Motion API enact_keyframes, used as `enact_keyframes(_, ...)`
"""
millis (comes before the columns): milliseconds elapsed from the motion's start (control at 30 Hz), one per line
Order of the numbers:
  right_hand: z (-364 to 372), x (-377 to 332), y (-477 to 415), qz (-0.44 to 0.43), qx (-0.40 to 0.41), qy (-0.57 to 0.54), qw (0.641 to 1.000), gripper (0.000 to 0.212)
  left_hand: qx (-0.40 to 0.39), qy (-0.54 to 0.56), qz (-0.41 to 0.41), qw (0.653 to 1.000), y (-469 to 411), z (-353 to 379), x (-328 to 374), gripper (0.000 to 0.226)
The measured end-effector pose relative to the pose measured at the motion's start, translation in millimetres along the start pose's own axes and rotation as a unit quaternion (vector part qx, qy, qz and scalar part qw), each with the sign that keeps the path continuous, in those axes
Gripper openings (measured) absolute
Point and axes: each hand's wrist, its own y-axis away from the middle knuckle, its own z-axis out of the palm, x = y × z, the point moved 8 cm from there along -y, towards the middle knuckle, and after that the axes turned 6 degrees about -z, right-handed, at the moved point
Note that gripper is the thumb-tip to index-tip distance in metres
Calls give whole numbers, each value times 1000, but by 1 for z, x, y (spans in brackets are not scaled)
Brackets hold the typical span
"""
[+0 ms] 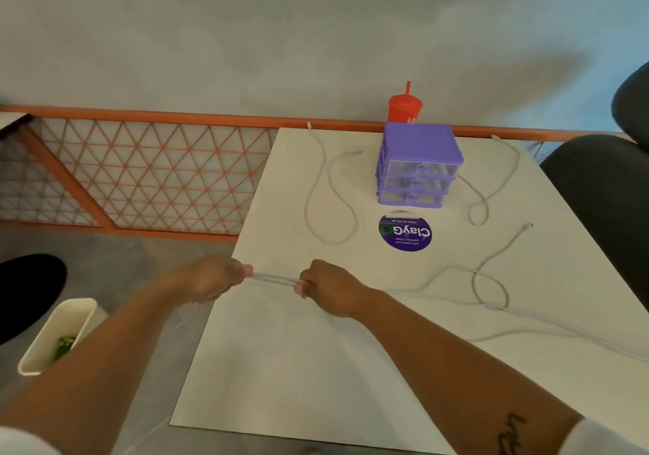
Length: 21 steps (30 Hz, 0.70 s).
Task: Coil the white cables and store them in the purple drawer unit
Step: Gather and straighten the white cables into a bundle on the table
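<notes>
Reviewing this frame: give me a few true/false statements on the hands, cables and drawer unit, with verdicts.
1. The left hand and right hand hold a stretch of white cable between them. True.
2. The top drawer of the purple drawer unit is pulled out. False: all three drawers look shut.
3. A red cup with a straw stands behind the unit. True.
4. The round purple sticker lies behind the unit. False: it lies in front of the unit, on the person's side.
5. No cable lies on the table. False: one loose cable lies left of the unit and another right of it.
</notes>
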Motion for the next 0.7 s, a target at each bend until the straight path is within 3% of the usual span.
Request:
enact_keyframes(133, 34, 34, 3, 54, -42, 49, 996, 31, 28, -118, 4, 993, -31, 10, -28, 45)
enact_keyframes(300, 52, 61, 11, 104, -67, 67, 990, 34, -8, -237, 0, 971, -62, 35, -44, 44)
enact_keyframes(433, 61, 71, 13, 108, -93, 84, 986, 30, -27, -274, 2, 961, -71, 47, -41, 38)
enact_keyframes(600, 58, 76, 9, 104, -42, 52, 992, 25, -37, -280, -19, 959, -74, 47, -36, 34)
enact_keyframes(700, 51, 80, 13, 122, -18, 21, 992, 9, -44, -285, -20, 957, -73, 46, -30, 33)
